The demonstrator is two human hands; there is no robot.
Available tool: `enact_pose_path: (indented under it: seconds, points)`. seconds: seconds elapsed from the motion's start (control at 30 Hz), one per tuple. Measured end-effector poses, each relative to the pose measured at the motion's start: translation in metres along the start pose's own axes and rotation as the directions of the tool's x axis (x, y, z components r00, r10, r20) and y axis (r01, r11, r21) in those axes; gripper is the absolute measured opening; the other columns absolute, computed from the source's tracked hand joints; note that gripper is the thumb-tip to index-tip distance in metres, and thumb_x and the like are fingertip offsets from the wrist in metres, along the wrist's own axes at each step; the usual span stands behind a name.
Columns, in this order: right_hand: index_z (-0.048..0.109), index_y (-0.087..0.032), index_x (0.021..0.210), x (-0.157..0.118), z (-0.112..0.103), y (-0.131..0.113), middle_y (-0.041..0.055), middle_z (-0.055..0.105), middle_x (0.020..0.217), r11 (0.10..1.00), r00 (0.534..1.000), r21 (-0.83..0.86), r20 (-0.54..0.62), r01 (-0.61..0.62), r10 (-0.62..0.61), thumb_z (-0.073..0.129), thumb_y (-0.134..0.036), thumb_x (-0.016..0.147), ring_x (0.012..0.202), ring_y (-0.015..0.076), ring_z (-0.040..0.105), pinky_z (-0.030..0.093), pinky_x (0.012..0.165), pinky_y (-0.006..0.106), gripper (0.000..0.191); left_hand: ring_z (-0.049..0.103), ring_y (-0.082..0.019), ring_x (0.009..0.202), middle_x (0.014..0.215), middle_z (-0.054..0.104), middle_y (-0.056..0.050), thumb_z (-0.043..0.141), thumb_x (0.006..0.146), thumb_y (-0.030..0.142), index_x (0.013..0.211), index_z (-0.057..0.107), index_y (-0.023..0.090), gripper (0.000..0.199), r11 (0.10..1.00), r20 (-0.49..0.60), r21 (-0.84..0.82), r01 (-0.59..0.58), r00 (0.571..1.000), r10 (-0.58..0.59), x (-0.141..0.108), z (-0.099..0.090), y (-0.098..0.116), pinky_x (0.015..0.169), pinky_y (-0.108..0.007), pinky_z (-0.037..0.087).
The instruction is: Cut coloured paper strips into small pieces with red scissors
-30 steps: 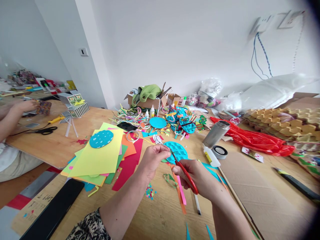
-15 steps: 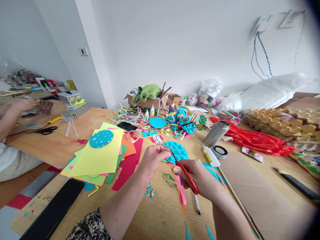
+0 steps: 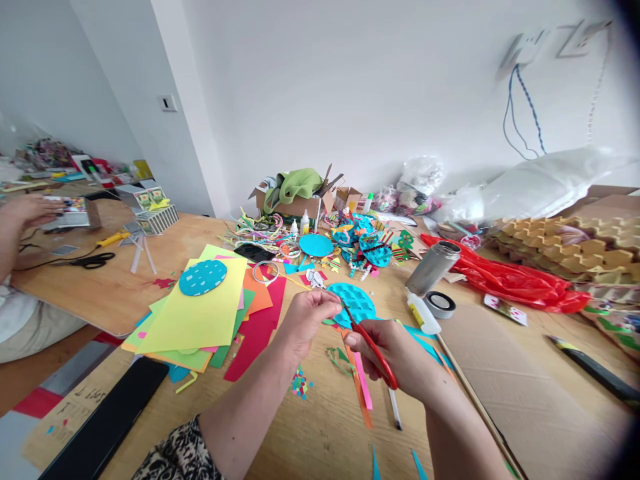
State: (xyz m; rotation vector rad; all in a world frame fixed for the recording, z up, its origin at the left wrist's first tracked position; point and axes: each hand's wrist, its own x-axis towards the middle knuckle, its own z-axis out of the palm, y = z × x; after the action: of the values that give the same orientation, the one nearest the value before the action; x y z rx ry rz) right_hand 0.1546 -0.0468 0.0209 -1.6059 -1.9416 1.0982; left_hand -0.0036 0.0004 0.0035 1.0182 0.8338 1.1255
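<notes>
White-faced piece point(image 3: 75, 212) at co-worker's hand point(image 3: 36, 210), far left, where darker patterned surface showed moment ago; nearer handwork apparently unaffected. Yellow sheet point(image 3: 193, 323) bears dotted blue disc point(image 3: 203, 277). Left hand point(image 3: 304, 321) unmoved, thumb and fingertips pinched together; anything between too small to tell. Dimpled blue disc point(image 3: 357, 301) just beyond. Red scissors point(image 3: 383, 363), tips beside that pinch, in right hand point(image 3: 393, 347), fingers curled round handles; pose virtually unchanged, no fresh cut evident.
</notes>
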Motion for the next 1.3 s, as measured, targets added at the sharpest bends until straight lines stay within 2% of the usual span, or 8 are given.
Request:
enact_pose_path:
  seconds: [1.0, 1.17, 1.3]
  points:
    - [0.050, -0.018, 0.061, -0.0038, -0.0022, -0.0018, 0.0001, 0.058, 0.047, 1.000, 1.000, 0.008, 0.015, -0.025, 0.025, 0.050, -0.054, 0.084, 0.040, 0.0102, 0.049, 0.034, 0.042, 0.021, 0.042, 0.052, -0.013, 0.072, 0.080, 0.064, -0.005, 0.066, 0.059, 0.020, 0.065, 0.067, 0.014, 0.009, 0.998, -0.001, 0.068, -0.001, 1.000, 0.002, 0.0010, -0.0033, 0.0043, 0.066, -0.026, 0.039]
    - [0.048, -0.019, 0.060, -0.0034, -0.0034, -0.0054, -0.0008, 0.057, 0.047, 0.995, 0.996, 0.087, -0.078, -0.041, 0.048, 0.052, -0.053, 0.082, 0.041, 0.0100, 0.047, 0.033, 0.042, 0.021, 0.040, 0.054, -0.013, 0.070, 0.078, 0.064, -0.004, 0.068, 0.058, 0.020, 0.064, 0.067, 0.014, 0.009, 0.999, 0.011, -0.011, 0.046, 0.999, -0.046, 0.0004, -0.0025, 0.0045, 0.067, -0.027, 0.041]
    - [0.050, -0.019, 0.063, -0.0010, -0.0043, -0.0105, -0.0002, 0.058, 0.053, 0.983, 0.983, 0.180, -0.186, 0.040, -0.006, 0.055, -0.048, 0.080, 0.048, 0.0119, 0.051, 0.038, 0.047, 0.022, 0.034, 0.055, -0.015, 0.072, 0.074, 0.062, -0.004, 0.069, 0.059, 0.021, 0.065, 0.069, 0.013, 0.010, 0.996, 0.056, -0.041, 0.075, 0.996, -0.073, -0.0009, 0.0002, 0.0028, 0.070, -0.029, 0.042]
